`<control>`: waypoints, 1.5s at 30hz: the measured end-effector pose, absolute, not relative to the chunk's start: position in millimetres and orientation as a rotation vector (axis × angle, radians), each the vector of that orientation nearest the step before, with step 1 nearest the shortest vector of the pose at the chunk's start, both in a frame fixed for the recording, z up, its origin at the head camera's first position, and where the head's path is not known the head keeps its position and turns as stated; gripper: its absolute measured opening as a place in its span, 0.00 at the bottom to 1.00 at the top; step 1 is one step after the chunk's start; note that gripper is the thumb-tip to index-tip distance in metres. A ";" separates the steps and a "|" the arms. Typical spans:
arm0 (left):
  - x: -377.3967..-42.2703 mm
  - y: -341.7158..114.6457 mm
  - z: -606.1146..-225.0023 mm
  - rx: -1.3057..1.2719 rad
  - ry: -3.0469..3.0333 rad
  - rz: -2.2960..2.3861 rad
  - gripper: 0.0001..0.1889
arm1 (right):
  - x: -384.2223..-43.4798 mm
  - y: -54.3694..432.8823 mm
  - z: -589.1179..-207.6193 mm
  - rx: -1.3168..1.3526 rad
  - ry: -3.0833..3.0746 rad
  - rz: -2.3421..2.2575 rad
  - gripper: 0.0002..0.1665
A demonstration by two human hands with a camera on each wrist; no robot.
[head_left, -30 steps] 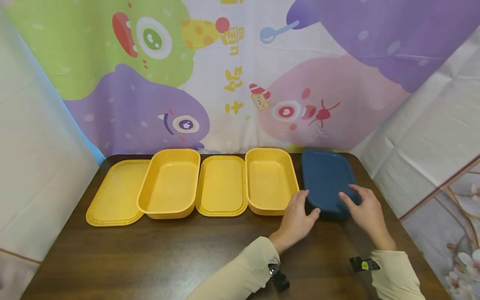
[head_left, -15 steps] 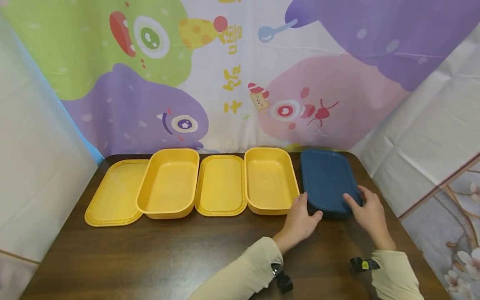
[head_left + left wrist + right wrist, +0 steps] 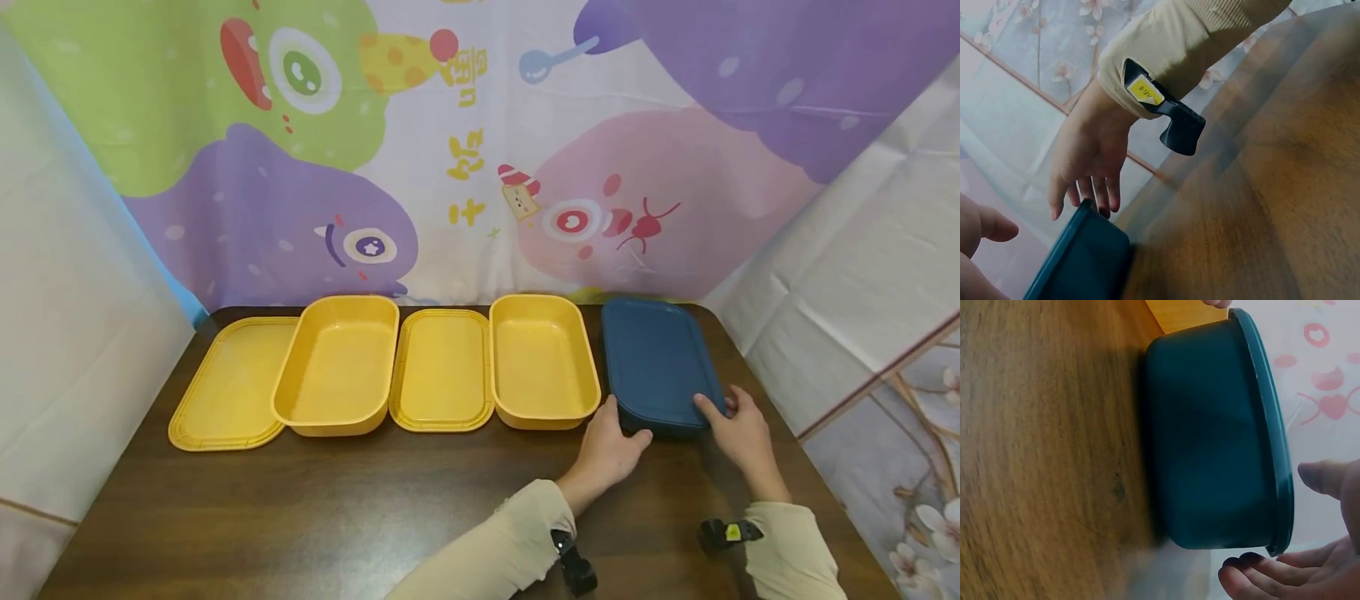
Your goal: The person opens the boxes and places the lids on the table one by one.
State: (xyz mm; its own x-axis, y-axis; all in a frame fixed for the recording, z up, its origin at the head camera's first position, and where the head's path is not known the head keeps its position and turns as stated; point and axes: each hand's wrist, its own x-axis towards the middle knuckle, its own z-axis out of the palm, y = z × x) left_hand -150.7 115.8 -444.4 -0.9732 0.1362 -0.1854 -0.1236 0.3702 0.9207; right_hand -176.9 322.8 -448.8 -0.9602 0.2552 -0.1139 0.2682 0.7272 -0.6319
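Note:
A dark blue lidded food container (image 3: 656,358) sits at the table's back right, with its lid on. In the right wrist view its front wall (image 3: 1210,444) and lid rim show. My left hand (image 3: 606,450) is at the container's front left corner, fingers along the left side and thumb spread near the front. At the front right corner is my right hand (image 3: 742,437); its thumb (image 3: 1319,476) hovers above the lid, and its loosely bent fingers (image 3: 1254,572) lie just beside the right wall. Neither hand grips the container.
Left of the container stand a yellow box (image 3: 543,358), a flat yellow lid (image 3: 444,371), another yellow box (image 3: 341,362) and a second yellow lid (image 3: 225,387), in a row on the brown table (image 3: 300,508). A cartoon-printed cloth (image 3: 480,250) hangs behind.
Both hands have drawn slightly toward the front edge and right, down along the container's front corners. The container and the yellow pieces stay in place.

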 end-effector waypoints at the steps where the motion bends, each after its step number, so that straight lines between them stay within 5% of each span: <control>1: -150.8 116.5 -445.4 0.005 2.395 1.643 0.38 | -177.7 323.6 -449.4 0.447 2.888 -1.070 0.49; 45: -154.8 131.2 -486.7 -0.001 2.376 1.755 0.38 | -180.2 323.6 -462.6 0.598 2.633 -1.507 0.40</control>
State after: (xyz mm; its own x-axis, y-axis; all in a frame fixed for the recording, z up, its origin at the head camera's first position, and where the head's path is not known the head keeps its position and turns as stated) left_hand -154.8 131.2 -486.7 -0.9823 0.1106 -0.1511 -0.1119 0.3003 0.9473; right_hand -180.2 323.6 -462.6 -0.9239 0.3052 -0.2307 0.3535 0.4505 -0.8198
